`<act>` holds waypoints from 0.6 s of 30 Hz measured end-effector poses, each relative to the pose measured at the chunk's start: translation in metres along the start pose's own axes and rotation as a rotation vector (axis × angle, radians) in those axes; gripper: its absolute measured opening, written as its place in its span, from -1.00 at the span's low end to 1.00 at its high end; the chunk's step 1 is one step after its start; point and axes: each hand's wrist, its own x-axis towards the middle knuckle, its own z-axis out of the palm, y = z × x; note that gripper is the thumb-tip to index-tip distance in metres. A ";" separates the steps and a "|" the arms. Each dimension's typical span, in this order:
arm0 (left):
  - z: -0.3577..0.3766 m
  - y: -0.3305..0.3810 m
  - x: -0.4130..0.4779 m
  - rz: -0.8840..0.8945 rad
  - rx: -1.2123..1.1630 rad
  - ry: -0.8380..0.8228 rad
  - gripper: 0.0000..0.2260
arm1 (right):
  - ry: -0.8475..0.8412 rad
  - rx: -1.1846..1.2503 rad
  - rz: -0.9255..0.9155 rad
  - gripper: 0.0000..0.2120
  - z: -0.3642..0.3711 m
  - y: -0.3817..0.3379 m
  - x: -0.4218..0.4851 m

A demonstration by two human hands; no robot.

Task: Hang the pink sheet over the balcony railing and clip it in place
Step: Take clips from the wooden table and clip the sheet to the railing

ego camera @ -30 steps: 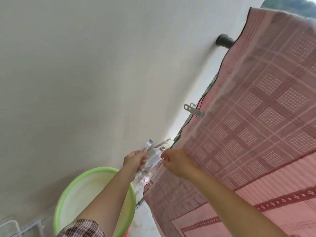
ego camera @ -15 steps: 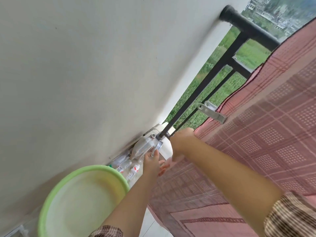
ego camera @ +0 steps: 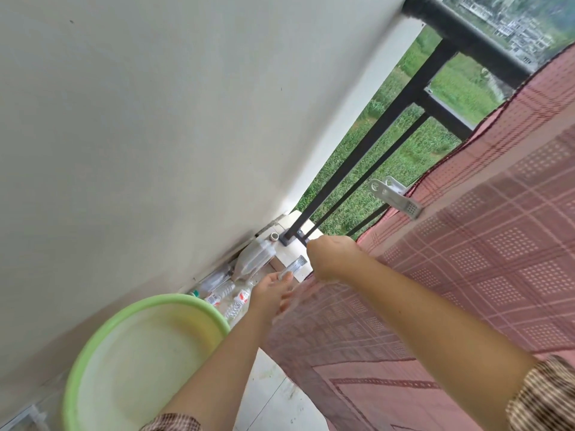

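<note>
The pink checked sheet (ego camera: 466, 275) hangs over the black balcony railing (ego camera: 466, 38) and fills the right side of the view. A grey clip (ego camera: 396, 197) sits on the sheet's left edge. My right hand (ego camera: 329, 259) is curled into a fist round the sheet's edge, close to the foot of the railing bars (ego camera: 342, 181). Just below it, my left hand (ego camera: 272, 293) pinches a second grey clip (ego camera: 294, 266) at its fingertips; the fingers are blurred.
A white wall (ego camera: 155, 135) takes up the left. A green basin (ego camera: 146, 353) stands on the tiled floor below my left arm. Several plastic bottles (ego camera: 249, 262) lie in the corner beside the white ledge (ego camera: 294, 223) that carries the railing post.
The sheet's left edge has shifted right, uncovering the railing bars and the grass beyond. My left hand has dropped lower with the clip. My right hand has closed on the sheet's edge.
</note>
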 end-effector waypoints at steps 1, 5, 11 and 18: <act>-0.008 0.001 0.001 0.016 -0.005 -0.013 -0.88 | 0.008 -0.004 -0.003 -0.73 0.001 0.000 0.000; -0.042 0.007 0.006 0.087 0.013 -0.052 -0.89 | 0.029 -0.024 -0.035 -0.68 0.003 -0.003 0.000; -0.057 0.007 0.006 0.262 0.275 -0.068 -0.74 | 0.016 -0.022 -0.046 -0.67 0.005 -0.007 0.001; -0.043 0.008 0.010 0.333 0.361 -0.045 -0.74 | -0.013 -0.030 -0.091 -0.85 0.010 -0.009 0.003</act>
